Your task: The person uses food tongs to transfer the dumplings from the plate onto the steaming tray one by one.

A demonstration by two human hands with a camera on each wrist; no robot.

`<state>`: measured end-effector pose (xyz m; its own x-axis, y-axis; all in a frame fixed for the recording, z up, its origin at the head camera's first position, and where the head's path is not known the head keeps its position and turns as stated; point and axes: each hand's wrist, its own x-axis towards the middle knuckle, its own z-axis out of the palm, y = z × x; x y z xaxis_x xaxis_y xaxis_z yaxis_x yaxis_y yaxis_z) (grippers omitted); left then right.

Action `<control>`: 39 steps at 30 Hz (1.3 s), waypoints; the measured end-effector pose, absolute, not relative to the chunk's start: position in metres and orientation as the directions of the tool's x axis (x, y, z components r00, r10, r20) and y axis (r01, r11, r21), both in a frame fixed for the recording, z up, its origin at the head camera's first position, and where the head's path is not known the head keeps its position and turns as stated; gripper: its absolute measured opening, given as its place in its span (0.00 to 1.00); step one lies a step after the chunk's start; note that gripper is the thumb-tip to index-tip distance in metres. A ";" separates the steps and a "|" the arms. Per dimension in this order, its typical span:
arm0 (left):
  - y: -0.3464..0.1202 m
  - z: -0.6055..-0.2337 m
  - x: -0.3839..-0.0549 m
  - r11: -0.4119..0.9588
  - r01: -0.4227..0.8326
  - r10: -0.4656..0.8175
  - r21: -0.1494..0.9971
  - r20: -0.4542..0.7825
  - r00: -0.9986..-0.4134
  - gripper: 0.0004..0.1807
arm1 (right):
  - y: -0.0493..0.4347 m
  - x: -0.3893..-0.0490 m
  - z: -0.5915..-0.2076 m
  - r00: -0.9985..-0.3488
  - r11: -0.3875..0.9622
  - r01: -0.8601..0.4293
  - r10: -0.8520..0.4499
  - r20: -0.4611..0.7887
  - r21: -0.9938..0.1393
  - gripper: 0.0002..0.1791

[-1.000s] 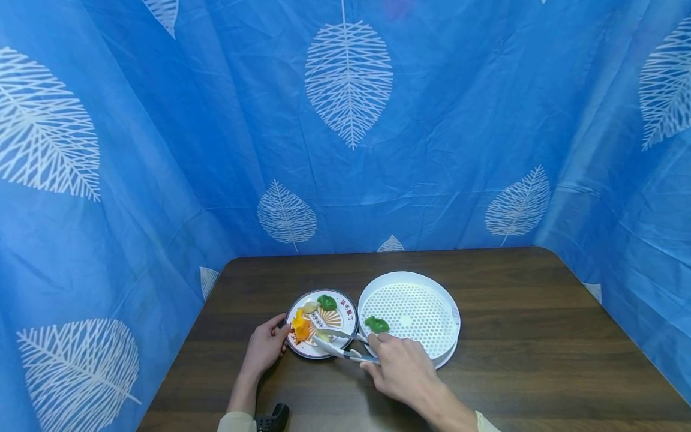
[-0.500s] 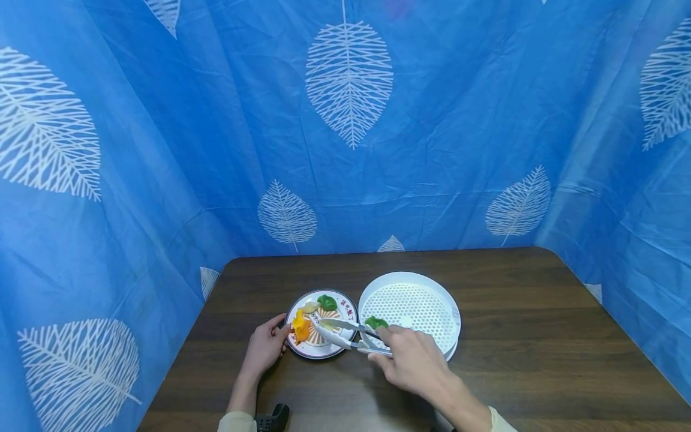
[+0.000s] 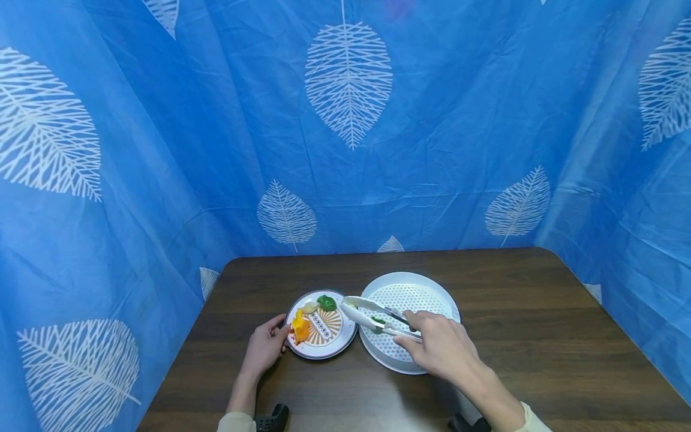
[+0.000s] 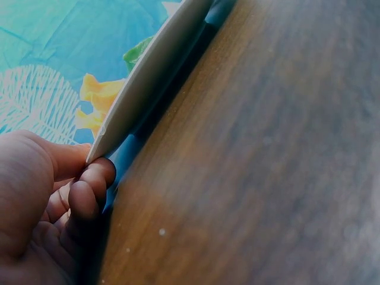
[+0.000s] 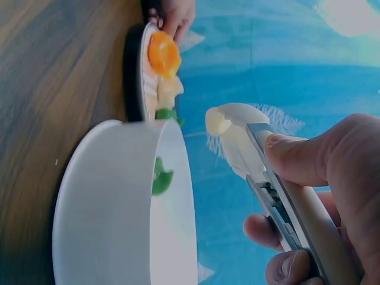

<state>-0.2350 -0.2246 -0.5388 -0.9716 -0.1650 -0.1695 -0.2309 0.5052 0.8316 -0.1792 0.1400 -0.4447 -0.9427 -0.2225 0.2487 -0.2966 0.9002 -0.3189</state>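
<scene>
My left hand (image 3: 264, 345) pinches the left rim of a white patterned plate (image 3: 339, 343), thumb on top and fingers below, as the left wrist view shows. On the plate lie a yellow-orange piece (image 3: 300, 327), a pale piece (image 3: 310, 307) and a green piece (image 3: 326, 302); they look like small dumplings or play food. My right hand (image 3: 445, 345) grips white-tipped tongs (image 5: 297, 202). Between the tong tips sits a pale yellow piece (image 5: 216, 121), held above the left side of a round white perforated basket (image 3: 384, 355). Inside that basket is another green piece (image 5: 161, 178), partly hidden by the tongs in the head view.
Plate and basket stand side by side on a dark wooden table (image 3: 513, 336). A blue curtain (image 3: 432, 120) with white leaf prints hangs behind and around it. Black wrist straps (image 3: 272, 418) show near the front edge.
My right hand has carried the tongs up and to the right, from the plate to over the basket, with the pale yellow piece leaving the plate. My left hand stays at the rim.
</scene>
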 end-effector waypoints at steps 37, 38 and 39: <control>-0.223 -0.538 -0.235 0.497 -0.243 -0.171 0.833 -0.180 -0.969 0.28 | 0.175 -0.212 -0.480 -0.986 0.941 -0.155 -0.130 0.102 -0.301 0.30; -0.223 -0.538 -0.235 0.497 -0.243 -0.172 0.833 -0.180 -0.968 0.28 | 0.175 -0.212 -0.481 -0.986 0.941 -0.154 -0.128 0.105 -0.300 0.30; -0.223 -0.538 -0.235 0.496 -0.244 -0.172 0.833 -0.180 -0.968 0.28 | 0.175 -0.212 -0.481 -0.986 0.942 -0.152 -0.126 0.106 -0.299 0.30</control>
<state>-0.2353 -0.2234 -0.5383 -0.9683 -0.1724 -0.1805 -0.2437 0.4963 0.8333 -0.2121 0.1748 -0.4808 -0.9864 -0.1256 0.1060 -0.1520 0.9421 -0.2988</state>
